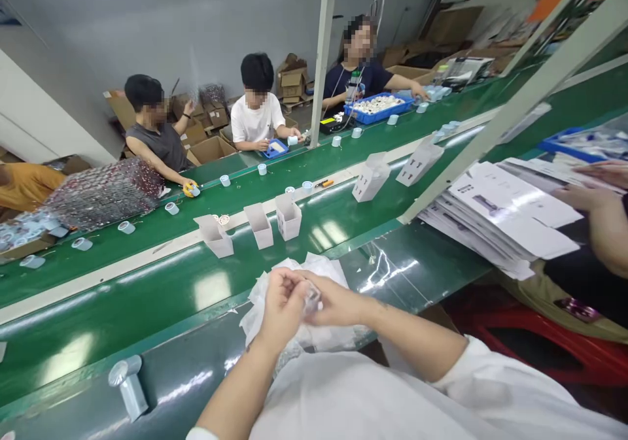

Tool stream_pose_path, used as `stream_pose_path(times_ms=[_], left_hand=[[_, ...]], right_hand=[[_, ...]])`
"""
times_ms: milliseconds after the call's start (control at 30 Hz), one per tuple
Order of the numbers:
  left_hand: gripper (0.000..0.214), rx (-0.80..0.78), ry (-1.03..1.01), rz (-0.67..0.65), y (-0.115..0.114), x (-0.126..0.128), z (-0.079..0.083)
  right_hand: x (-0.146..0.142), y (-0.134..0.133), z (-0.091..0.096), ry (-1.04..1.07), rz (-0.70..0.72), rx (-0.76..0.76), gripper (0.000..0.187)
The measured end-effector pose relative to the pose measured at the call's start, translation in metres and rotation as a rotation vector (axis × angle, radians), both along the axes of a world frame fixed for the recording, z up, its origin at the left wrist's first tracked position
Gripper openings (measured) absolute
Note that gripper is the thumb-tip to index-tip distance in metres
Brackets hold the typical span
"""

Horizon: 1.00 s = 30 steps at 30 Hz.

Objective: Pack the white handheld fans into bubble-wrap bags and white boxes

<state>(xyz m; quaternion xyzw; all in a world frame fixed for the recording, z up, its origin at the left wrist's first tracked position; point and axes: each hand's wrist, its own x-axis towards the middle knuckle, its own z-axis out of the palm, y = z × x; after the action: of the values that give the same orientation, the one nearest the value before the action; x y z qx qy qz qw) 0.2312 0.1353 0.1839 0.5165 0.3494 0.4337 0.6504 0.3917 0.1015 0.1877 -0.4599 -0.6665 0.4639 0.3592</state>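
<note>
Three cartons [259, 225] beyond left hand [282, 306], right hand [338, 301]; plastic bag [314, 267] beneath.

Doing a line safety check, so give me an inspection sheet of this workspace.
Surface: green conveyor belt with a white divider strip.
Job's things: small clear plastic piece above crumpled white wrapping.
Clutter: folded white card sleeves, pale blue cylinder, stacked printed sheets.
Hands: left hand and right hand both close around the piece.
Cables: thin dark cord at a co-worker's chest.
Surroundings: co-workers, cardboard boxes, red stool, another person's hands.
</note>
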Motion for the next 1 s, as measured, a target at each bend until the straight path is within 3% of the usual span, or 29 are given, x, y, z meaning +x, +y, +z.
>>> stream_pose_path(times_ms=[67,167,233,300,400,467,567,700,800,867,1000], left_hand=[[0.026,-0.063,-0.062,0.013,0.019,0.013,-0.005],[0.023,-0.027,-0.032,0.073,0.065,0.025,-0.015],[0.015,0.104,0.200,0.134,0.103,0.029,-0.024],[0.011,0.249,0.558,0.147,0.140,0.034,-0.036],[0.029,0.408,1.086,0.000,0.177,0.043,-0.058],[0.039,0.445,1.342,-0.119,0.186,0.050,-0.072],[0.052,0.538,1.568,-0.201,0.189,0.059,-0.087],[0.056,0.801,1.622,-0.170,0.192,0.072,-0.092],[0.059,0.888,1.602,-0.192,0.198,0.083,-0.090],[0.066,0.862,1.607,-0.243,0.203,0.092,-0.085],[0.075,0.635,1.640,-0.437,0.221,0.111,-0.066]], right_hand=[[0.005,0.014,-0.005,-0.037,-0.157,0.024,0.033],[0.034,0.050,0.000,-0.102,-0.348,0.041,0.019],[0.060,0.082,0.010,-0.108,-0.490,0.041,0.017],[0.083,0.115,0.021,-0.121,-0.648,0.040,0.016],[0.109,0.163,0.030,-0.174,-0.779,0.038,0.014],[0.119,0.188,0.028,-0.222,-0.782,0.025,0.012],[0.127,0.212,0.015,-0.326,-0.713,-0.015,0.013],[0.132,0.224,-0.004,-0.456,-0.643,-0.090,0.017],[0.129,0.229,-0.007,-0.622,-0.609,-0.031,0.018],[0.125,0.232,-0.004,-0.718,-0.610,-0.015,0.018],[0.124,0.238,0.002,-0.730,-0.632,-0.209,0.021]])
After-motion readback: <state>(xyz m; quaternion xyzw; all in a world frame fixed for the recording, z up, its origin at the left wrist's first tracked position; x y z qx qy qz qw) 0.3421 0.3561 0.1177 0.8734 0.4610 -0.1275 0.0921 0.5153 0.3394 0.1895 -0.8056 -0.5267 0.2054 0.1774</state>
